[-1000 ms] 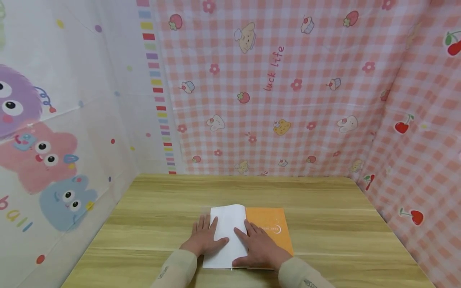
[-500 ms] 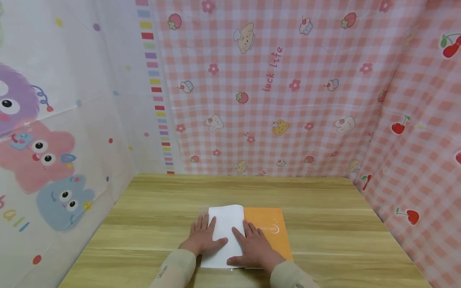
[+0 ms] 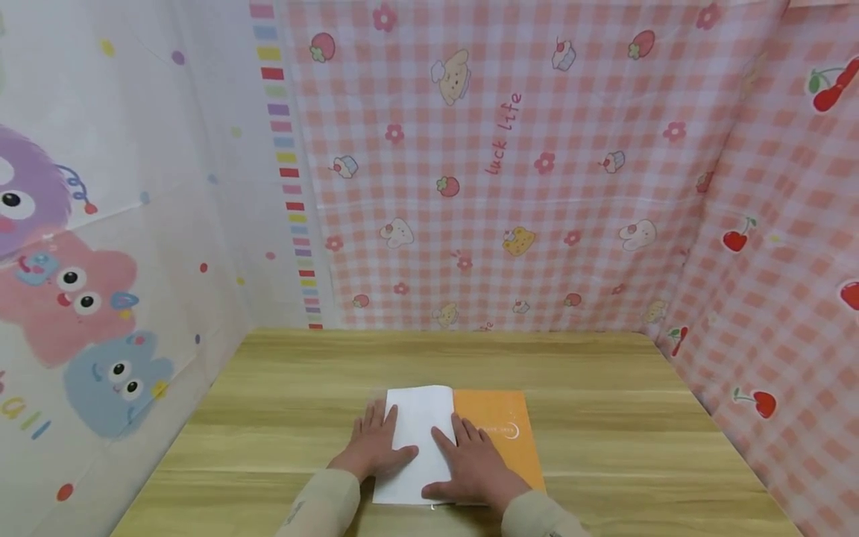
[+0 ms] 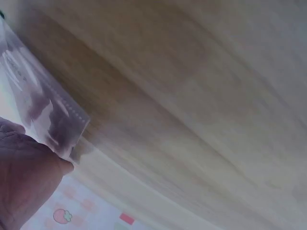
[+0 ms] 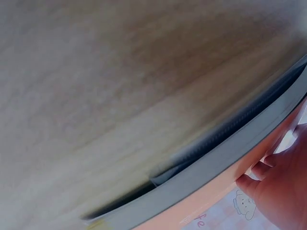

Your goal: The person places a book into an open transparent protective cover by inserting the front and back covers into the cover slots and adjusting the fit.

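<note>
Wooden tabletop carries the open booklet, left hand at its left edge, right hand across the fold, fingers spread wide; even pressure there should keep pages flat.

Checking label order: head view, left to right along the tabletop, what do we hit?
Left hand → white page → orange panel. Right hand straddles page and panel, so left out.

I read "luck life" on the far pink gingham cloth, with a cut-off "fe" low by the bench. The left white cloth says "all" after a cut-off letter. Beside the near orange page's white crescent, small lettering escapes me.
</note>
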`<action>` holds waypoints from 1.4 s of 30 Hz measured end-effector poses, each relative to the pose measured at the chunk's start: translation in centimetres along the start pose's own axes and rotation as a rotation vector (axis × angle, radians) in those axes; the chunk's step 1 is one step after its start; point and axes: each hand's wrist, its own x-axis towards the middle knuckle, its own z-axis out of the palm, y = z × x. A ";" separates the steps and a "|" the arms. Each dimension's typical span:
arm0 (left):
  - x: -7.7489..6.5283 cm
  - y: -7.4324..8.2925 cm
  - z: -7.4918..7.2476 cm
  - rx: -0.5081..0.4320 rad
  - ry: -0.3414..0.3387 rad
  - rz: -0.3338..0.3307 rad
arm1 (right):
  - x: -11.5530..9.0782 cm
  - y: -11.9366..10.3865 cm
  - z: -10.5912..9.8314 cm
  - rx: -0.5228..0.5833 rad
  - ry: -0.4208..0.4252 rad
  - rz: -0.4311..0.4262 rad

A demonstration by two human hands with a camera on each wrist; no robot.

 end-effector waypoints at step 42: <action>0.2 -0.6 2.1 0.052 -0.005 -0.026 | -0.3 -0.3 0.6 0.045 0.110 0.047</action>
